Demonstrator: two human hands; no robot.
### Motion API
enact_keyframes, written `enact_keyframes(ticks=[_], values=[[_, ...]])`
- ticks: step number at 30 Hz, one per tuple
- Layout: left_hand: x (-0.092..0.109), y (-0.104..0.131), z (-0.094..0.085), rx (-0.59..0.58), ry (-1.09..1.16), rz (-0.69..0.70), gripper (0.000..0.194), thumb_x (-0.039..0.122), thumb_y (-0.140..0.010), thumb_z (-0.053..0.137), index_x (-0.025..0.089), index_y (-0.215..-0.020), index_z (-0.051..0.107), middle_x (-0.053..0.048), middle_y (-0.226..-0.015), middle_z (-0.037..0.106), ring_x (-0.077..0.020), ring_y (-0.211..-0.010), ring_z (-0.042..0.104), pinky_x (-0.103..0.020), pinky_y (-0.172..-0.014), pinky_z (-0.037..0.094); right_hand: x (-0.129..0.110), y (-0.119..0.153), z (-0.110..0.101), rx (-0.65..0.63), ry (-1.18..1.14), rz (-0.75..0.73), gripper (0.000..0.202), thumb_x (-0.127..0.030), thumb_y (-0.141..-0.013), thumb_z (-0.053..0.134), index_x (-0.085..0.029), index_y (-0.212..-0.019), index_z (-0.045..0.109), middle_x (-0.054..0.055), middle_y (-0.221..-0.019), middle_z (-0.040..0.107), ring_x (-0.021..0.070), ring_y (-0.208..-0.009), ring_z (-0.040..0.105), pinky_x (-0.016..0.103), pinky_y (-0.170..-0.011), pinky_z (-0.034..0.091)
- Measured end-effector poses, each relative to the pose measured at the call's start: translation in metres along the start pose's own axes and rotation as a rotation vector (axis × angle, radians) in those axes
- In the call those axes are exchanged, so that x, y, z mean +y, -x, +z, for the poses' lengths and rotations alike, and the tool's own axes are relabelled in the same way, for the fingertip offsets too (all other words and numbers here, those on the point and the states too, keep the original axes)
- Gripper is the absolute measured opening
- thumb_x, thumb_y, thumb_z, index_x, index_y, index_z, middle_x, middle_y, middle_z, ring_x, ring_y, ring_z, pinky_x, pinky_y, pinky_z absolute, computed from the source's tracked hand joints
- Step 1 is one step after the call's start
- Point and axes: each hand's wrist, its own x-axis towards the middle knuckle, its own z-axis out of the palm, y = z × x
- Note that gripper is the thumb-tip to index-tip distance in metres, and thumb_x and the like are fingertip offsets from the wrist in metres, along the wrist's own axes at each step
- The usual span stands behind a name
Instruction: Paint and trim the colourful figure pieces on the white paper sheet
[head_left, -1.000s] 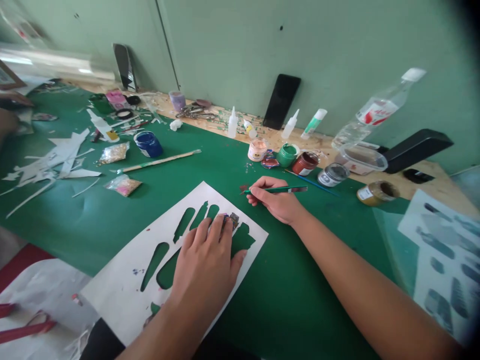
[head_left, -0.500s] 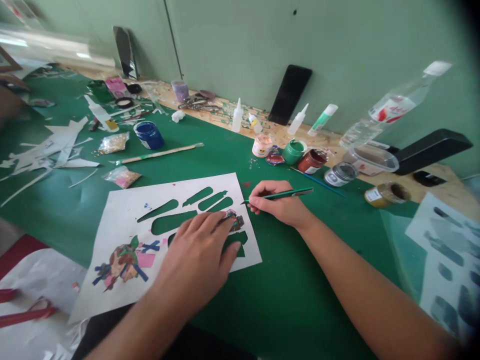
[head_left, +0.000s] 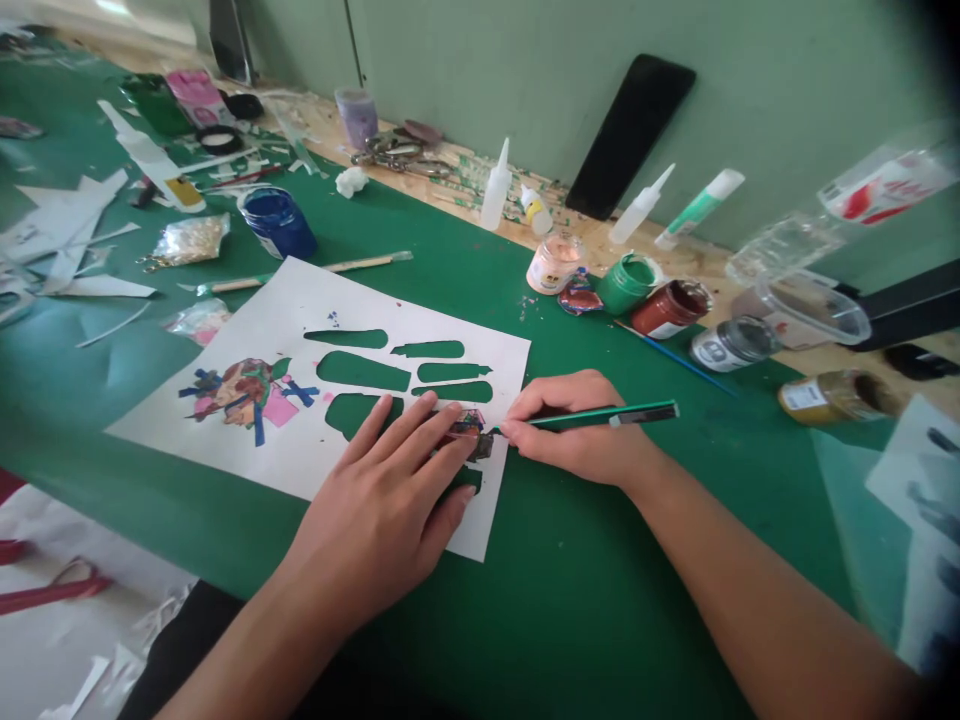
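My left hand lies flat with fingers spread on a white paper sheet. The sheet has several cut-out shapes through which the green table shows. Under and beside its fingertips is a small multicoloured painted patch, partly hidden. My right hand pinches a slim green pen-shaped tool with a dark tip; whether it is a pencil or a knife is unclear. Its tip is at the sheet's right part, close to the painted patch. A larger painted collage is on the sheet's left.
Open paint jars stand at the right: pink, green, red-brown, grey and ochre. A blue jar, a brush and paper scraps lie leftward. Red-handled scissors are at lower left.
The paper sheet has turned clockwise and its left side has swung up. My right hand has brought the tool's tip onto the sheet beside the painted patch. The camera view has shifted.
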Motion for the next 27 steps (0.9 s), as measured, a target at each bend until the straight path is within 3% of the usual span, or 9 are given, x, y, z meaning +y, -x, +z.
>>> enact_keyframes(ticks=[27], values=[[-0.0006,0.0015,0.0004,-0.017,0.059,-0.047,0.039,0.03,-0.098,0.05,0.026,-0.134,0.061,0.003,-0.151,0.052,-0.0255,-0.146,0.04,-0.052,-0.124,0.027,0.0066,-0.0013,0.005,-0.032,-0.039,-0.166,0.012,-0.011,-0.082,0.072,-0.015,-0.072,0.069,0.002,-0.072,0.074,0.012,-0.066,0.068,0.022,-0.064,0.051]])
